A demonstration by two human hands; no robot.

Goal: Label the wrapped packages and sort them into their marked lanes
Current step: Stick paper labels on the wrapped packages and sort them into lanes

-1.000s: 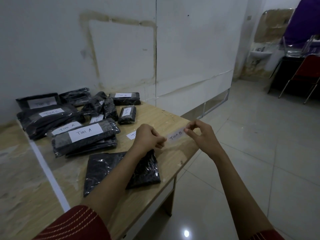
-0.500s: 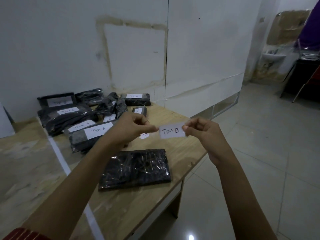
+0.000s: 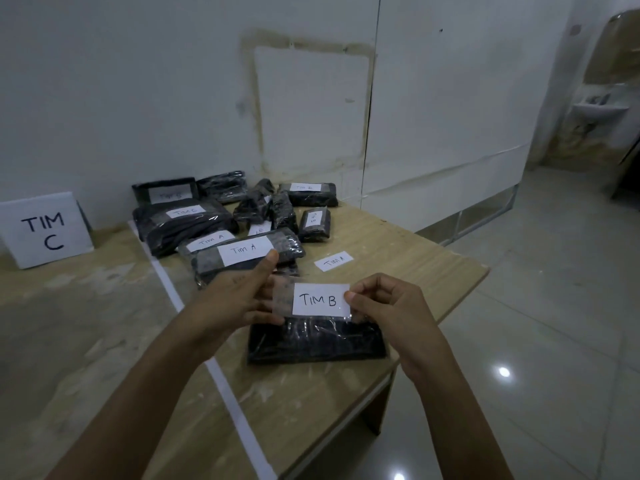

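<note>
Currently, head view: TIM B label (image 3: 320,299), each end pinched in the grip of left hand (image 3: 239,299) and right hand (image 3: 391,306), just above unlabelled package (image 3: 317,342). Beyond package: labelled pile (image 3: 242,251), loose label (image 3: 334,261). Judged: labelling mostly done, sorting into lanes outstanding.

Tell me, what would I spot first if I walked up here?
Probably the white TIM B label, held in the middle by the left hand and right hand, just above a black wrapped package. Behind it sits a pile of labelled packages, and a big TIM C sign stands far left.
</note>
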